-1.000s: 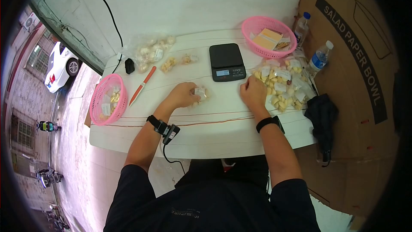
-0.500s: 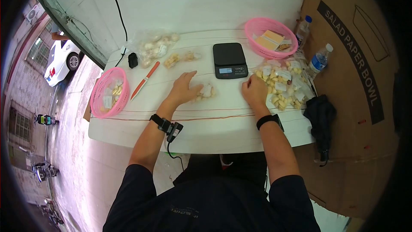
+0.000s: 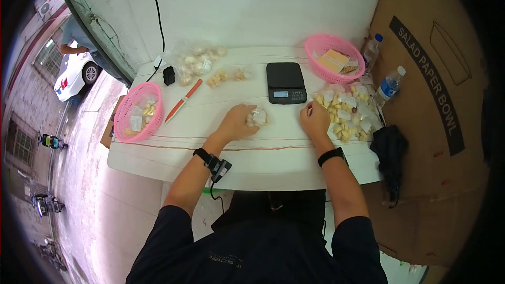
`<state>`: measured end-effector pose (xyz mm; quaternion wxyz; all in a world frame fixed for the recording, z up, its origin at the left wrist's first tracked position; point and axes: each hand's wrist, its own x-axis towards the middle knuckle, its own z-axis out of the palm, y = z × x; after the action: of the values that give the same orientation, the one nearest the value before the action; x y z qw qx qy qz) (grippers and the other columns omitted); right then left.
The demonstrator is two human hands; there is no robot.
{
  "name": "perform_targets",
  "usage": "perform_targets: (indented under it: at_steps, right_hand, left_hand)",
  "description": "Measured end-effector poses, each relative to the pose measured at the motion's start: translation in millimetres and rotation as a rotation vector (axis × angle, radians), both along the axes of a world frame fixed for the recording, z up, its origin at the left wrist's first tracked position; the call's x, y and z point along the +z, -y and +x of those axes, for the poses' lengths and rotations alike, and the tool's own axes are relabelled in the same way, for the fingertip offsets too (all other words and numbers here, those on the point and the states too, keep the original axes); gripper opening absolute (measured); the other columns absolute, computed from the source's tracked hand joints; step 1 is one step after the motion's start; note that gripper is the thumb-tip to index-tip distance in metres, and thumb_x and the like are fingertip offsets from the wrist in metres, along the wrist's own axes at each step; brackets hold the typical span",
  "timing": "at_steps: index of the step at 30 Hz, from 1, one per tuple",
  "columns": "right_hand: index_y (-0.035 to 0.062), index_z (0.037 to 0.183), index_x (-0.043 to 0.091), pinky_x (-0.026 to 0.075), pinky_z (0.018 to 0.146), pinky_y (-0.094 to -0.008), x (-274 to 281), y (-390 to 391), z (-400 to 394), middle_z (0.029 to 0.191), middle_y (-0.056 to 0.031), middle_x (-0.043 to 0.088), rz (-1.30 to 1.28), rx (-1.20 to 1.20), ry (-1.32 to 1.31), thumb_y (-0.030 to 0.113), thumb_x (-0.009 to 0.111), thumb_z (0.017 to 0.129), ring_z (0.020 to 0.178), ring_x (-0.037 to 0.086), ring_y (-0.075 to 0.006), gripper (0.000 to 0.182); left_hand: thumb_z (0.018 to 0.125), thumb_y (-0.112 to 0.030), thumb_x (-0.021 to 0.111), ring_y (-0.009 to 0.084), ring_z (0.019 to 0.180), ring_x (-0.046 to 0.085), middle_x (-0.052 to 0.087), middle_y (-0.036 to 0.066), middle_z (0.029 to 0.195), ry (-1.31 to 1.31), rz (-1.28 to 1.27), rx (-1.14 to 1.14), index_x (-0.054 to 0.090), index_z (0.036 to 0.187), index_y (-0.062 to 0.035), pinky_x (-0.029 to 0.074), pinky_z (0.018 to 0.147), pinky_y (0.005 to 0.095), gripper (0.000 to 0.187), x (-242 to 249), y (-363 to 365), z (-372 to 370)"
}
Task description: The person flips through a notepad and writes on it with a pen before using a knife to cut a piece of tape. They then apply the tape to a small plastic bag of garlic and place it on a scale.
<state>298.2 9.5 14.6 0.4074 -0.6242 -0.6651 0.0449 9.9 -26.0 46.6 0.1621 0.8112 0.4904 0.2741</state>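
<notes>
My left hand [image 3: 238, 122] is closed round the left side of a small clear bag [image 3: 258, 118] lying on the table. The bag has a white label and holds pale pieces that look like garlic cloves. My right hand [image 3: 315, 120] is curled closed by the left edge of a pile of labelled bags [image 3: 344, 110] with pale yellow cloves. Whatever it may hold is hidden by the fingers. A black digital scale [image 3: 285, 82] with a lit display stands behind and between my hands.
At left are a pink basket [image 3: 122, 113] with bags and an orange-white knife [image 3: 184, 101]. Behind lie two small bags [image 3: 217, 78] and a larger bag [image 3: 200, 63] of whitish bulbs. At right are another pink basket [image 3: 329, 76], two bottles [image 3: 389, 85] and a black umbrella [image 3: 390, 150].
My left hand has moved right and closed on the small labelled bag; before, its fingers were spread beside it. My right hand stays by the pile. The camera view has shifted slightly.
</notes>
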Motion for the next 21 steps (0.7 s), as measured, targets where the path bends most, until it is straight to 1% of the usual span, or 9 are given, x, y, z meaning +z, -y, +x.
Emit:
perform_targets:
  at_steps: [5, 7, 10, 13, 15, 16, 18, 19, 21]
  right_hand:
    - [0.0044, 0.092, 0.067, 0.050, 0.065, -0.0400, 24.8, 20.0, -22.5, 0.074, -0.0095, 0.066, -0.202, 0.176, -0.253, 0.027, 0.068, 0.088, 0.068, 0.063, -0.0247, 0.023]
    - [0.0037, 0.101, 0.068, 0.049, 0.063, -0.0313, 42.6, 27.2, -35.9, 0.079, -0.0036, 0.067, -0.514, 0.387, -0.620, 0.036, 0.070, 0.092, 0.069, 0.061, -0.0137, 0.033]
    - [0.0031, 0.104, 0.068, 0.049, 0.063, -0.0262, 63.9, 35.9, -45.2, 0.083, 0.0000, 0.066, -0.656, 0.509, -0.599, 0.037, 0.071, 0.095, 0.071, 0.058, -0.0080, 0.036]
    - [0.0076, 0.103, 0.067, 0.044, 0.055, -0.0210, 65.9, 37.1, -46.5, 0.080, 0.0039, 0.063, -0.532, 0.572, -0.724, 0.039, 0.070, 0.096, 0.064, 0.055, -0.0046, 0.032]
    - [0.0071, 0.104, 0.067, 0.045, 0.055, -0.0210, 67.8, 38.5, -47.1, 0.080, 0.0033, 0.064, -0.513, 0.534, -0.740, 0.036, 0.071, 0.096, 0.063, 0.055, -0.0050, 0.030]
    - [0.0066, 0.104, 0.067, 0.045, 0.055, -0.0209, 68.5, 39.6, -47.0, 0.080, 0.0027, 0.064, -0.492, 0.501, -0.756, 0.033, 0.071, 0.096, 0.062, 0.055, -0.0053, 0.028]
    - [0.0062, 0.105, 0.067, 0.046, 0.055, -0.0208, 69.9, 40.5, -46.6, 0.079, 0.0021, 0.064, -0.494, 0.510, -0.822, 0.032, 0.073, 0.096, 0.061, 0.055, -0.0057, 0.028]
    - [0.0057, 0.106, 0.067, 0.046, 0.055, -0.0208, 70.6, 40.6, -46.9, 0.079, 0.0015, 0.064, -0.495, 0.521, -0.889, 0.032, 0.074, 0.095, 0.060, 0.055, -0.0061, 0.029]
    - [0.0050, 0.107, 0.067, 0.047, 0.056, -0.0216, 71.3, 41.0, -48.1, 0.080, 0.0007, 0.066, -0.492, 0.539, -0.891, 0.033, 0.073, 0.095, 0.061, 0.057, -0.0072, 0.030]
  left_hand:
    - [0.073, -0.022, 0.081, 0.0332, 0.101, 0.061, 0.064, 0.017, 0.107, 0.155, -0.010, -0.055, 0.060, 0.130, -0.0016, 0.050, 0.090, 0.0412, 0.064, 15.1, 11.2, 14.6]
    - [0.073, -0.022, 0.081, 0.0326, 0.102, 0.061, 0.064, 0.017, 0.108, 0.202, -0.031, -0.073, 0.060, 0.130, -0.0018, 0.050, 0.090, 0.0408, 0.064, 27.8, 16.0, 24.1]
    - [0.072, -0.022, 0.082, 0.0346, 0.104, 0.059, 0.063, 0.016, 0.106, 0.278, -0.008, -0.115, 0.058, 0.133, -0.0004, 0.048, 0.094, 0.0417, 0.069, 38.9, 18.1, 35.9]
    - [0.076, -0.024, 0.083, 0.0319, 0.109, 0.060, 0.063, 0.014, 0.109, 0.252, 0.181, -0.102, 0.056, 0.136, 0.0006, 0.048, 0.096, 0.0398, 0.071, 35.2, 16.3, 40.9]
    - [0.083, -0.032, 0.082, 0.0292, 0.119, 0.057, 0.063, 0.016, 0.120, 0.635, 0.024, 0.065, 0.048, 0.143, -0.0002, 0.048, 0.098, 0.0390, 0.076, 26.5, 17.3, 43.1]
    - [0.083, -0.032, 0.082, 0.0292, 0.119, 0.057, 0.063, 0.016, 0.120, 0.636, 0.020, 0.063, 0.048, 0.143, -0.0002, 0.048, 0.098, 0.0390, 0.076, 23.9, 15.9, 41.5]
    - [0.087, -0.044, 0.079, 0.0261, 0.128, 0.052, 0.056, 0.019, 0.136, 1.006, -0.621, 0.003, 0.037, 0.151, -0.0031, 0.049, 0.099, 0.0402, 0.086, 21.3, 10.5, 33.4]
    - [0.087, -0.044, 0.079, 0.0261, 0.128, 0.052, 0.056, 0.019, 0.136, 1.008, -0.622, 0.005, 0.037, 0.151, -0.0031, 0.049, 0.099, 0.0402, 0.086, 20.1, 7.2, 30.4]
    - [0.085, -0.051, 0.079, 0.0292, 0.131, 0.052, 0.042, 0.023, 0.148, 0.970, -0.998, -0.186, 0.026, 0.158, -0.0076, 0.049, 0.101, 0.0431, 0.101, 18.3, -1.0, 25.1]
